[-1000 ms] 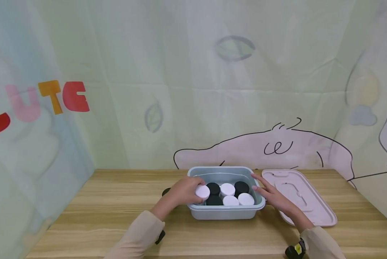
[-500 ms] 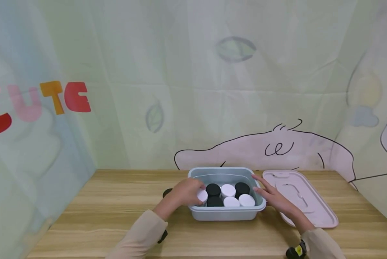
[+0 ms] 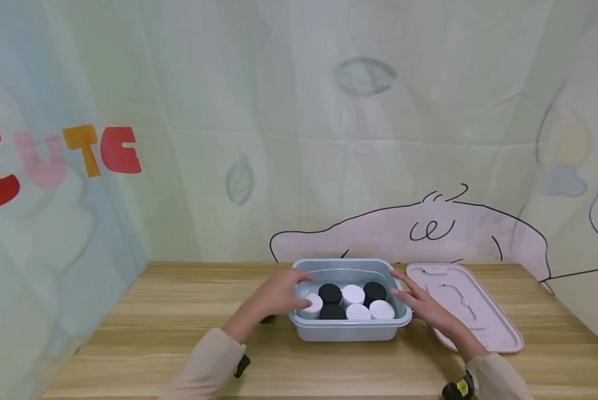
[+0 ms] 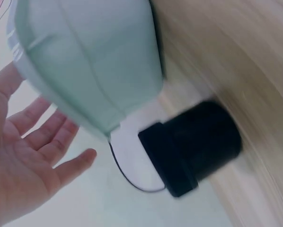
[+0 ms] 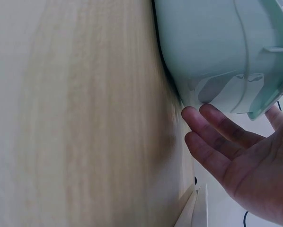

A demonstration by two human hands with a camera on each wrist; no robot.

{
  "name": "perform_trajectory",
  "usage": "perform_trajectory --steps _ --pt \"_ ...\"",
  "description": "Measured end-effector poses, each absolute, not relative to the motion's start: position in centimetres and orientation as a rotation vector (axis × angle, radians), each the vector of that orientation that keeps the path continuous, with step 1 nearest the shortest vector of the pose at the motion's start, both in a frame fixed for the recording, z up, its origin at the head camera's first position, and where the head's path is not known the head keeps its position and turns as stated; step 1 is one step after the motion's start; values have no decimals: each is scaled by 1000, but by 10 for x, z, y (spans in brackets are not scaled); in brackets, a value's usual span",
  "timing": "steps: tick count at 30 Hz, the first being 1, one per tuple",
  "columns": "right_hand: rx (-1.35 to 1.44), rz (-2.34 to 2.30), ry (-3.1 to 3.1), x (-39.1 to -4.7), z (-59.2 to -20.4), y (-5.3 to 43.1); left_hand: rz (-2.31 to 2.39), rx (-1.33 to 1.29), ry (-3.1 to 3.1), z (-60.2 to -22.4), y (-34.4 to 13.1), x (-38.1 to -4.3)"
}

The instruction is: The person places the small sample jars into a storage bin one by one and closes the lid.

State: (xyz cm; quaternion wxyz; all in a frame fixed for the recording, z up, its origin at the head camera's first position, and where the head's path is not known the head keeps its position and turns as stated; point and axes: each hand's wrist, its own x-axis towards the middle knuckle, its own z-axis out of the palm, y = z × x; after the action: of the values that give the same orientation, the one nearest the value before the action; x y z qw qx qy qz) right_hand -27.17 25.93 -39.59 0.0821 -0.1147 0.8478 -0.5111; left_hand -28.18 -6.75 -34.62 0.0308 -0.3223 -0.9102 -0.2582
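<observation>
A light blue-green plastic bin [image 3: 346, 332] holds several black and white lidded jars. My left hand [image 3: 279, 293] is at the bin's left rim, fingers spread, the thumb near or on a white jar [image 3: 315, 309] in the near left corner; contact is unclear. In the left wrist view the hand [image 4: 32, 156] appears open beside the bin's wall. A black jar [image 4: 193, 144] with a wider lid stands on the table left of the bin, mostly hidden in the head view. At the right rim rests my right hand [image 3: 423, 305], its fingers extended along the bin's side [image 5: 212, 56].
A pale pink lid [image 3: 496, 328] lies flat on the wooden table [image 3: 189, 311], right of the bin. Behind the table hangs a printed cloth backdrop [image 3: 299, 166]. Both wrists wear dark straps with cameras.
My left hand lowered the white jar into the bin's near left corner, then its fingers loosened and it drew back leftward. The right hand stayed at the rim.
</observation>
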Motion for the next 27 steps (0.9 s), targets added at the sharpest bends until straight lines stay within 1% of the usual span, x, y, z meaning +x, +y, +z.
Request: perform_trajectory --steps 4,8,16,27 --pt "-342 -1526 2536 -272 -396 259 -974 -855 -2790 -340 -84 -279" --pt "-339 -1543 2534 -273 -397 259 -1048 -755 -2758 -343 -101 -280" --pt "-320 -1540 2545 -272 -397 258 -1014 -713 -2752 -360 -130 -283" --pt "-320 -1530 2550 -272 -397 258 -1102 -647 -2833 -373 -144 -280"
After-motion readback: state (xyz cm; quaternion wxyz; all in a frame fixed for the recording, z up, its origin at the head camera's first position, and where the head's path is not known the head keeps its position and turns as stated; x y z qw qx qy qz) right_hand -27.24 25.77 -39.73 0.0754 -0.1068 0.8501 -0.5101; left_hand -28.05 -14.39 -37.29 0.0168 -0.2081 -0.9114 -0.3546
